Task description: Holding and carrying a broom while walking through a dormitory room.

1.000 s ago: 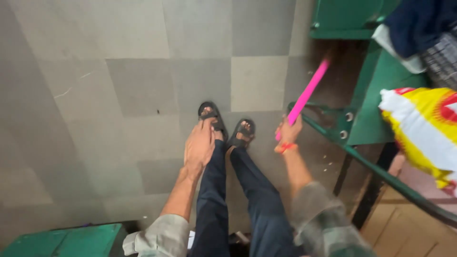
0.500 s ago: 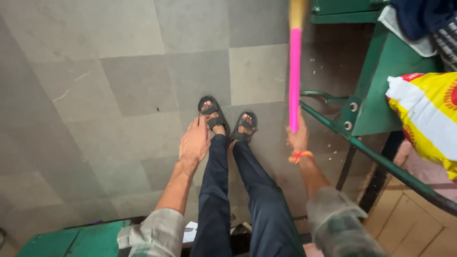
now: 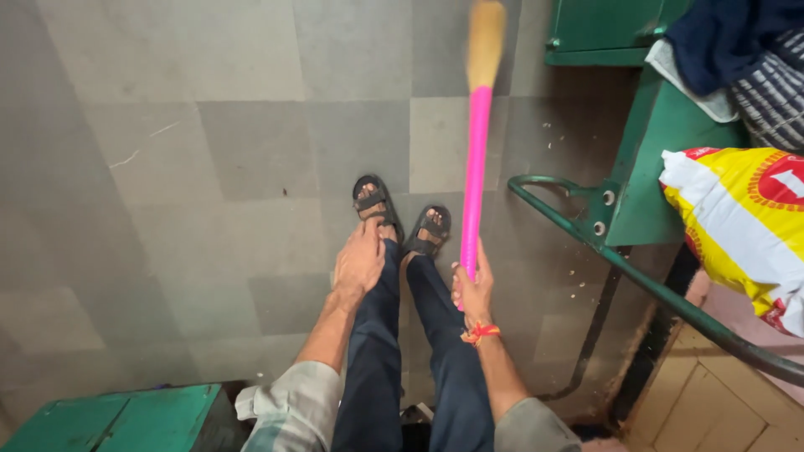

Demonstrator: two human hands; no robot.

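Observation:
My right hand [image 3: 474, 289] grips the lower end of a bright pink broom handle [image 3: 475, 172], which points away from me over the floor. Its straw-coloured head [image 3: 486, 42] is blurred near the top of the view. My left hand [image 3: 360, 261] rests flat on my left leg, fingers together, holding nothing. Below both hands are my dark blue trousers [image 3: 435, 368] and my feet in black sandals [image 3: 400, 219] on grey floor tiles.
A green metal frame with a curved rail [image 3: 586, 226] stands at the right, carrying a yellow, white and red sack [image 3: 737, 226] and folded dark cloth [image 3: 737, 42]. Crumbs lie on the floor beside it. A green box [image 3: 117, 418] sits at the bottom left.
My right hand has swung the broom left, from under the green frame to in front of my feet, and has moved in beside my right leg. My left hand stays on my leg.

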